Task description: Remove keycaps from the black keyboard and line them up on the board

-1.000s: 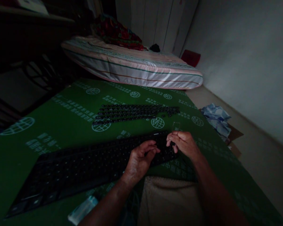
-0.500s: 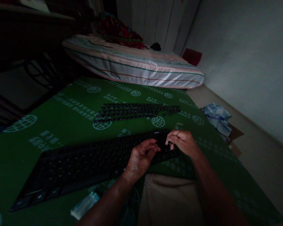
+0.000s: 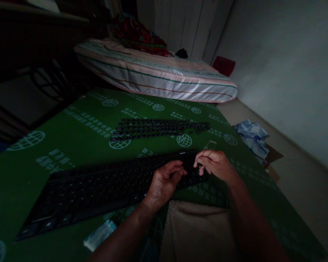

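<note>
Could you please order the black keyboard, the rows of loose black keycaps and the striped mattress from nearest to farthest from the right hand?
1. Black keyboard, under the right hand.
2. Rows of loose black keycaps, just beyond.
3. Striped mattress, far back.

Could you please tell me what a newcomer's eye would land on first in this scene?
The green printed mat fills the middle, with a long black keyboard lying across its near part, where the left hand and right hand are close together over its right end. Beyond it, rows of loose black keycaps lie on the mat, and a pale striped mattress sits at the back.
</note>
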`<control>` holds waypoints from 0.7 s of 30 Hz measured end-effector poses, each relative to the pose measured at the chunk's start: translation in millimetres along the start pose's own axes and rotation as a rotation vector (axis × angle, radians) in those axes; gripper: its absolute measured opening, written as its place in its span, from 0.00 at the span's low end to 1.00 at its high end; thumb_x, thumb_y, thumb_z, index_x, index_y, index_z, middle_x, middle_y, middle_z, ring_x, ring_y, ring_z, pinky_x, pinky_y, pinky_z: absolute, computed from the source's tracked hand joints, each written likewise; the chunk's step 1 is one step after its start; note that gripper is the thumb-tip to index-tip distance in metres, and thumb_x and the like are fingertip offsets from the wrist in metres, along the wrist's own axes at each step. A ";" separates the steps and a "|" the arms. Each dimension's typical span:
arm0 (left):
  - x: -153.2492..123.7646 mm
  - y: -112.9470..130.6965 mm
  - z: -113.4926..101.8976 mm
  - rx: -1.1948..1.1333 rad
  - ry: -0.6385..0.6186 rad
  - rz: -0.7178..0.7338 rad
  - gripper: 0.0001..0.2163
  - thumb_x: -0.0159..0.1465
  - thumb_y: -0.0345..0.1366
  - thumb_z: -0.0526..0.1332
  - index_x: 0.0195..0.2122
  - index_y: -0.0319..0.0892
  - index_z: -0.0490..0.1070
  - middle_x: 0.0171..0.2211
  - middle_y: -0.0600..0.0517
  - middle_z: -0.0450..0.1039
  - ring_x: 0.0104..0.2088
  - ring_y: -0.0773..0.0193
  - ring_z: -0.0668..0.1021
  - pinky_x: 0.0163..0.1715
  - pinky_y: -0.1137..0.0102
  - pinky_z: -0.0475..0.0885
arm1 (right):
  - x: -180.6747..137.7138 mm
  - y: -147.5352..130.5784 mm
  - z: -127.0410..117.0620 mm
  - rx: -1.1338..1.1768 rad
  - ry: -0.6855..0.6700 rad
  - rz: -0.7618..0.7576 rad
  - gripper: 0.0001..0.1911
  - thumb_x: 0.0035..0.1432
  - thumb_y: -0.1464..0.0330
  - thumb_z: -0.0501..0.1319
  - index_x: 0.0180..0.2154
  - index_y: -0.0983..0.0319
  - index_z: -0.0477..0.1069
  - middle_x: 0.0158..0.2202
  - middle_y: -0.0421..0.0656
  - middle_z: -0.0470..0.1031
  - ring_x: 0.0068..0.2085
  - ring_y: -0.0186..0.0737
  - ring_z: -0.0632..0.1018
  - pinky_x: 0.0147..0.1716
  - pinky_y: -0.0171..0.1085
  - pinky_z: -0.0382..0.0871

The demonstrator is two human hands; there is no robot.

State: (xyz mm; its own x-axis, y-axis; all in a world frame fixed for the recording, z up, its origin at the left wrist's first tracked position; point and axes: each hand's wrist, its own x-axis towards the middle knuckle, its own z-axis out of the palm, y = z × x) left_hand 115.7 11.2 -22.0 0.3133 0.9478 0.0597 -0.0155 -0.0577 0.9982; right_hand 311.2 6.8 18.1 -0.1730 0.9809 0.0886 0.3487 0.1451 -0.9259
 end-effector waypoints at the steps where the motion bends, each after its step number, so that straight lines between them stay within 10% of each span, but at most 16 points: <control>1: -0.2 0.3 0.0 0.002 0.000 -0.001 0.10 0.57 0.32 0.60 0.40 0.39 0.71 0.29 0.50 0.79 0.34 0.62 0.80 0.38 0.69 0.73 | 0.4 0.4 0.9 -0.011 0.019 0.007 0.14 0.57 0.60 0.57 0.29 0.64 0.69 0.27 0.42 0.75 0.19 0.29 0.75 0.15 0.26 0.61; 21: -2.1 4.2 2.3 0.008 -0.001 0.003 0.10 0.56 0.31 0.59 0.40 0.39 0.71 0.29 0.50 0.79 0.33 0.62 0.80 0.38 0.70 0.73 | 1.0 -2.9 22.8 -0.149 0.286 0.052 0.09 0.58 0.61 0.52 0.35 0.61 0.63 0.24 0.37 0.71 0.12 0.26 0.68 0.10 0.26 0.58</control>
State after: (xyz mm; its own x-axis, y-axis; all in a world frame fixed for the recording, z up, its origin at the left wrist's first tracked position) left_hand 117.2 8.2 -17.9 0.3139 0.9473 0.0631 -0.0091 -0.0635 0.9979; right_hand 289.1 4.4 12.4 0.1072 0.9810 0.1617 0.4845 0.0904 -0.8701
